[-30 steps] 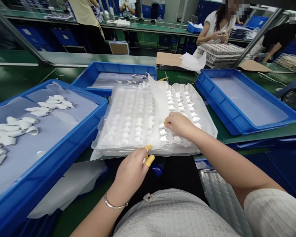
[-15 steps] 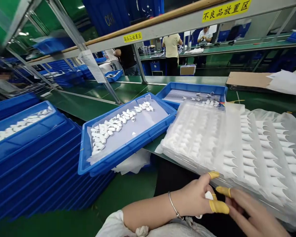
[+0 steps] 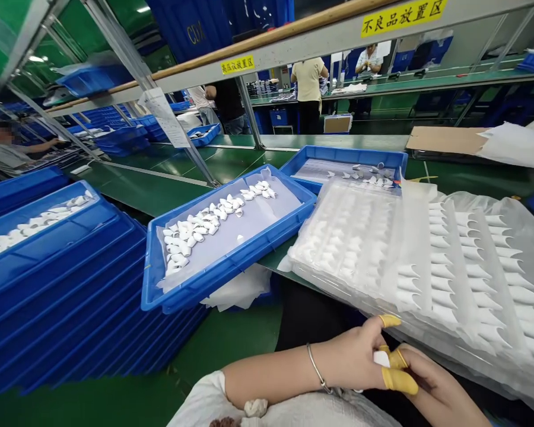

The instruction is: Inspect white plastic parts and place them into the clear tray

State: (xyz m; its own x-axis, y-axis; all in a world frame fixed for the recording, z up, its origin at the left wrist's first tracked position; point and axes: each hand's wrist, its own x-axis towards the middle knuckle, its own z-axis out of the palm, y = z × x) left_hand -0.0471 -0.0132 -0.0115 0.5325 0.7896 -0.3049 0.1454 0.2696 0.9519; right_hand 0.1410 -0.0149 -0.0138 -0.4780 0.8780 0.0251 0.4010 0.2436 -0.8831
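My left hand [image 3: 358,359], with a bracelet and yellow finger cots, is closed on a small white plastic piece [image 3: 381,358] at the near edge of the clear blister tray [image 3: 427,267]. My right hand [image 3: 431,388] meets it there, fingertips pinching the same piece. The tray holds rows of white pointed pieces; its left half lies under a translucent film. A blue bin [image 3: 231,237] to the left holds several loose white pieces on a grey liner.
A second blue bin [image 3: 345,163] stands behind the tray. Stacked blue bins [image 3: 62,284] fill the left side. Cardboard [image 3: 445,141] lies at the back right. Other people work at benches in the background and at far left.
The view swung left from the tray toward the bins. My right hand left the tray's rows and came to my left hand; both now pinch one white piece at the tray's near edge.
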